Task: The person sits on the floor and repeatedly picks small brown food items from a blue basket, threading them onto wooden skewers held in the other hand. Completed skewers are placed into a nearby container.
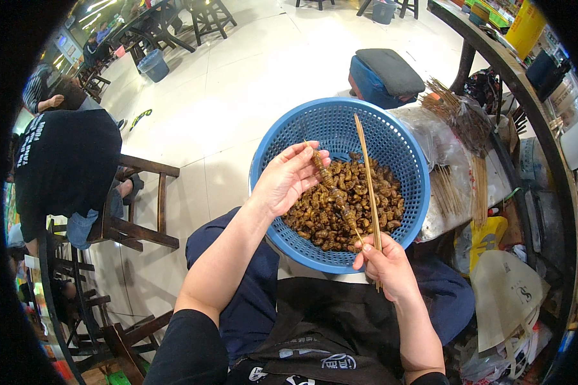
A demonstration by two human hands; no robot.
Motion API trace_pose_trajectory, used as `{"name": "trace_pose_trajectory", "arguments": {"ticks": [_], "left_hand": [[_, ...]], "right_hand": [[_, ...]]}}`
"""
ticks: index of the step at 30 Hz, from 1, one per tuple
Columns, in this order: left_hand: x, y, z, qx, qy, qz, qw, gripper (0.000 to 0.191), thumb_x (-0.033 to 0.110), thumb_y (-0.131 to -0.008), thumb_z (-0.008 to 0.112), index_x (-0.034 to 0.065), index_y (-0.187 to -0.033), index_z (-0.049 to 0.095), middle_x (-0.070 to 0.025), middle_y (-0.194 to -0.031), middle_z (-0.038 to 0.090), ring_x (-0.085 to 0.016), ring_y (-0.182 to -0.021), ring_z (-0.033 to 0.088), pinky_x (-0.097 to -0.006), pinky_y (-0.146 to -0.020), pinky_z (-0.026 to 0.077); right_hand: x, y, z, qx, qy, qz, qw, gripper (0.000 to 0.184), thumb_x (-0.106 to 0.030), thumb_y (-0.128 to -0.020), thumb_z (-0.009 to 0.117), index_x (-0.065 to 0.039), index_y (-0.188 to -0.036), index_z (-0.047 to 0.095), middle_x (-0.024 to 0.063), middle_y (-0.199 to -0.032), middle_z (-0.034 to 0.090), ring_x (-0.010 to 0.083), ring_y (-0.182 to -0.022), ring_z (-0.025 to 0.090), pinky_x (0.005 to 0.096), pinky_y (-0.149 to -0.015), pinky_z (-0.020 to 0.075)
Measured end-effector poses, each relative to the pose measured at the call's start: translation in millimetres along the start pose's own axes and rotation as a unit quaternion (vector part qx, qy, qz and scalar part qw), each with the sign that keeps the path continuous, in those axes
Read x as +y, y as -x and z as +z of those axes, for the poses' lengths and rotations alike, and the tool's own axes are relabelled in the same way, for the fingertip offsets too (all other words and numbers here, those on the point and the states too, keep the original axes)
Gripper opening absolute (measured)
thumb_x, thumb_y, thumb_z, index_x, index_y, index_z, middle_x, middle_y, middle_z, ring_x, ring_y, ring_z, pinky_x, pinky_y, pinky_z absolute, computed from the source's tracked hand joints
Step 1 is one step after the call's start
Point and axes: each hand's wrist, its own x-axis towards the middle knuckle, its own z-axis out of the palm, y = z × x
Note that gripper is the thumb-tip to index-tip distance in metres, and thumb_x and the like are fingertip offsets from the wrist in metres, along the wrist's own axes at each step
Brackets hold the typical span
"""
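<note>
A round blue plastic colander basket [416, 187] rests before me, its bottom covered with brown silkworm pupae [318, 226]. Across it slants a thin skewer threaded with several pupae [338, 195]. My left hand [289, 178] pinches the upper end of this skewer between thumb and fingers. Near the basket's front rim, my right hand [385, 264] grips the skewer's lower end together with a small bundle of bare wooden skewers [367, 178], which points up and away over the basket.
At right, a plastic-covered surface [414, 216] bears more skewer bundles [479, 192] beside a dark-edged table [505, 62]. A padded stool [390, 72] stands beyond the basket. A person in black [67, 163] sits at left on a wooden chair [161, 202]. Bags [505, 298] lie at lower right.
</note>
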Motion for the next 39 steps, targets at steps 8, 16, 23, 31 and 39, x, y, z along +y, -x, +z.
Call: {"name": "trace_pose_trajectory", "arguments": {"ticks": [8, 16, 23, 31, 39], "left_hand": [[-2, -9, -5, 0.006, -0.021, 0.010, 1.000, 0.026, 0.017, -0.096, 0.056, 0.0050, -0.119, 0.055, -0.0109, -0.110, 0.065, -0.020, -0.103, 0.064, -0.0324, -0.084, 0.055], [2, -9, 2, 0.060, -0.089, 0.000, 0.994, 0.044, 0.032, -0.101, 0.047, 0.0025, -0.134, 0.046, -0.0084, -0.110, 0.062, -0.020, -0.103, 0.060, -0.0336, -0.086, 0.053], [14, -5, -6, 0.016, -0.287, 0.035, 0.957, 0.028, 0.034, -0.092, 0.064, 0.0071, -0.085, 0.065, 0.0005, -0.081, 0.061, -0.008, -0.075, 0.053, -0.0215, -0.069, 0.046], [26, -1, -6, -0.017, -0.367, 0.051, 0.929, 0.023, 0.027, -0.095, 0.060, 0.0062, -0.087, 0.065, 0.0004, -0.084, 0.064, -0.006, -0.074, 0.053, -0.0218, -0.072, 0.045], [11, 17, -14, -0.110, -0.840, 0.043, 0.529, 0.017, 0.023, -0.069, 0.076, 0.0118, -0.081, 0.071, -0.0085, -0.089, 0.061, -0.028, -0.094, 0.054, -0.0404, -0.085, 0.043]], "right_hand": [[1, 5, 8, -0.073, 0.042, -0.055, 0.995, 0.016, -0.018, -0.102, 0.042, -0.007, -0.113, 0.049, 0.0076, -0.084, 0.065, 0.0011, -0.049, 0.033, 0.0163, -0.043, 0.0261], [0, 7, 5, -0.050, 0.028, 0.041, 0.997, 0.017, -0.019, -0.098, 0.054, -0.005, -0.092, 0.060, -0.0050, -0.065, 0.045, 0.0021, -0.047, 0.031, 0.0178, -0.042, 0.0226], [4, 3, 7, 0.026, 0.043, 0.020, 0.999, 0.011, -0.015, -0.096, 0.057, -0.004, -0.093, 0.058, -0.0054, -0.062, 0.043, 0.0012, -0.045, 0.027, 0.0186, -0.040, 0.0203], [4, 3, 2, 0.029, -0.111, 0.008, 0.993, 0.010, -0.010, -0.094, 0.055, -0.010, -0.088, 0.048, -0.0001, -0.065, 0.050, 0.0029, -0.043, 0.029, 0.0204, -0.038, 0.0205], [2, 3, -1, 0.007, -0.092, -0.009, 0.996, 0.003, -0.010, -0.094, 0.055, -0.009, -0.095, 0.052, 0.0005, -0.066, 0.051, 0.0032, -0.043, 0.029, 0.0197, -0.038, 0.0205]]}}
